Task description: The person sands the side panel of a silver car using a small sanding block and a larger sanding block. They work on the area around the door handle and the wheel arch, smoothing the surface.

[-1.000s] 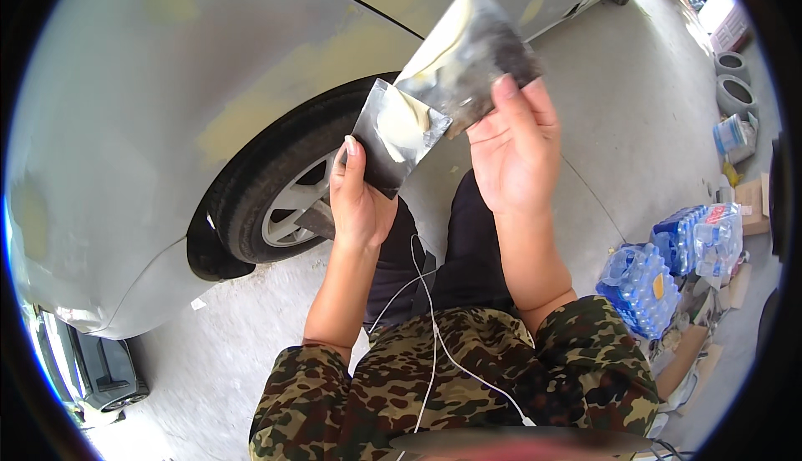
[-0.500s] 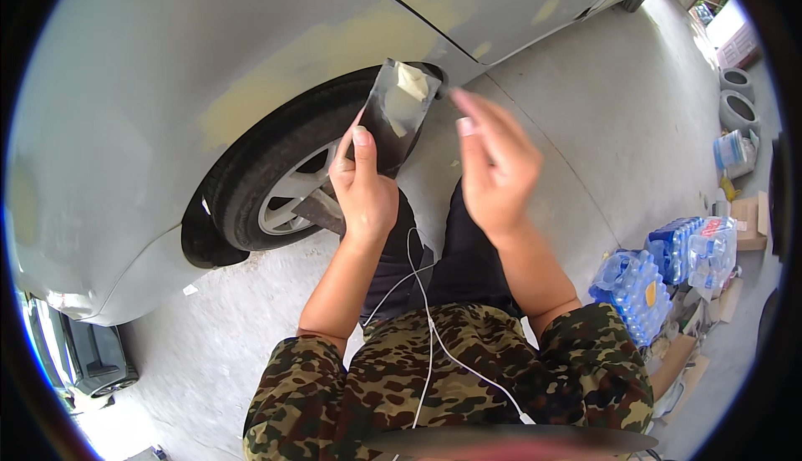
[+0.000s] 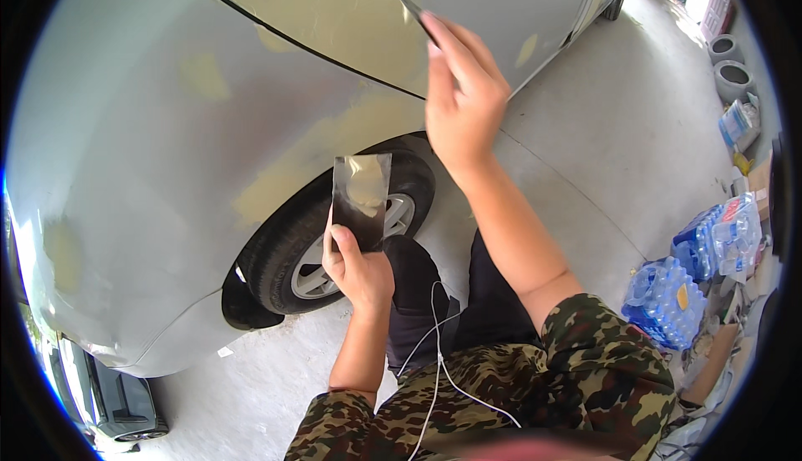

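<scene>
One blade [image 3: 412, 8], seen edge-on, hides its face.

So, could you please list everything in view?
Car: one, grey with yellowish patches, upper left.
Near wheel: one, black and silver, centre.
Plate: one, dark with pale paste, centre.
Blade: one, dark, top.
Second car: one, dark, lower left.
Bottle packs: at least two, blue, right.
Ringlike objects: two, grey, upper right.
Container: one, white-blue, right.
Cardboard: count unclear, brown, right.
Floor: one, grey, beneath.
Cable: one, white, across lap.
Shirt: one, camouflage, bottom.
Trousers: one, black, centre.
Left grip: one, bare, on plate.
Right grip: one, bare, on blade.
</scene>
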The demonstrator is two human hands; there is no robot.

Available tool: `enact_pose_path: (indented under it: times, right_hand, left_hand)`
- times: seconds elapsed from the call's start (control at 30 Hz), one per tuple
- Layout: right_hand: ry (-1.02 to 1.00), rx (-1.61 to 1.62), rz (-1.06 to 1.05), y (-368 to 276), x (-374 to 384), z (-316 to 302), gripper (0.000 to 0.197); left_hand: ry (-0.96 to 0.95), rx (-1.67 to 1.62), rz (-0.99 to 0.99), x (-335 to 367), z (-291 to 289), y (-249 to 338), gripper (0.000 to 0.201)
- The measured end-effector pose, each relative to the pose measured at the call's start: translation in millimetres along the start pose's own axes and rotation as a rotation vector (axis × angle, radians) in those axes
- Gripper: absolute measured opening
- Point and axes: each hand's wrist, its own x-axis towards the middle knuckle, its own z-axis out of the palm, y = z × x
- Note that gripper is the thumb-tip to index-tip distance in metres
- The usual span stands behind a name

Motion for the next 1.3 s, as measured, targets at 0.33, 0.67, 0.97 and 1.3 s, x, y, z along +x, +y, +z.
enact_pose_path:
  times: [0.33, 0.67, 0.97, 1.3]
  right_hand:
    - [0.001, -0.054, -0.148, -18, -58, 33, 0.043]
    - [0.091, -0.046, -0.17, -31, -16, 59, 0.036]
    - [0.116, -0.005, -0.139, -21, -39, 20, 0.034]
    - [0.036, -0.052, -0.159, -31, -33, 51, 0.033]
  left_hand:
    - [0.114, -0.064, 0.08, -22, -35, 33, 0.039]
    - [0.14, -0.074, 0.039, -34, -32, 29, 0.048]
    - [0.171, -0.068, 0.023, -34, -41, 21, 0.048]
    - [0.122, -0.068, 0.006, -39, -40, 15, 0.046]
